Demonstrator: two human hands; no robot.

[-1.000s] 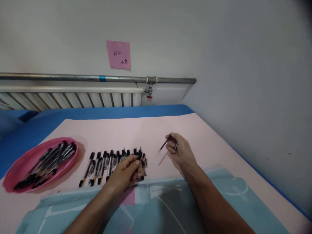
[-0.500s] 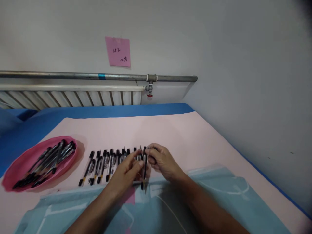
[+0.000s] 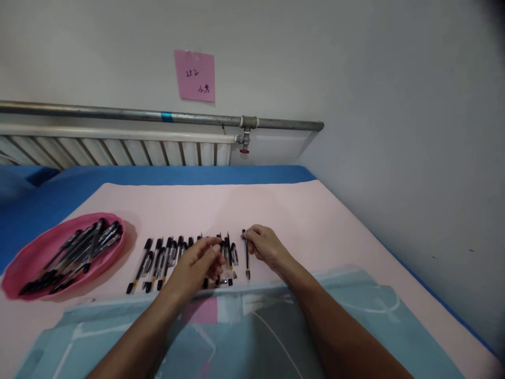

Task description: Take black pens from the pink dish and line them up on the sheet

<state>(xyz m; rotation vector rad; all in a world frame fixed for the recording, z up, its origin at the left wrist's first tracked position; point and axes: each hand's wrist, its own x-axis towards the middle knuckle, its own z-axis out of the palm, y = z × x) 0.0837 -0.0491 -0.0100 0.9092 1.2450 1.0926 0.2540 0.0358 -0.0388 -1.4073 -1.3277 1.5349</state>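
Note:
My right hand (image 3: pixel 265 245) pinches a slim dark pen (image 3: pixel 246 258) near its upper end. The pen stands almost upright in view, its narrow end pointing toward me, just right of the row. My left hand (image 3: pixel 203 258) hovers over the row of black-and-clear pens (image 3: pixel 165 263), its fingers curved and thumb apart from the fingertips. Nothing shows in its grasp. It hides the middle of the row. Beside the left fingertips lie a pen (image 3: pixel 229 260) and a short clear cap with a black end (image 3: pixel 234 253).
A pink oval dish (image 3: pixel 16 273) at the left holds several more pens (image 3: pixel 81 252). A light-blue cloth (image 3: pixel 118 337) covers the near part of the pink tabletop (image 3: pixel 197 205). Behind the table run a radiator (image 3: pixel 130 152) and a metal pipe (image 3: pixel 126 113); a wall rises on the right.
My right hand has moved right with the slim pen, away from my left hand. My left hand has drawn slightly left, uncovering a pen and a cap at the row's right end.

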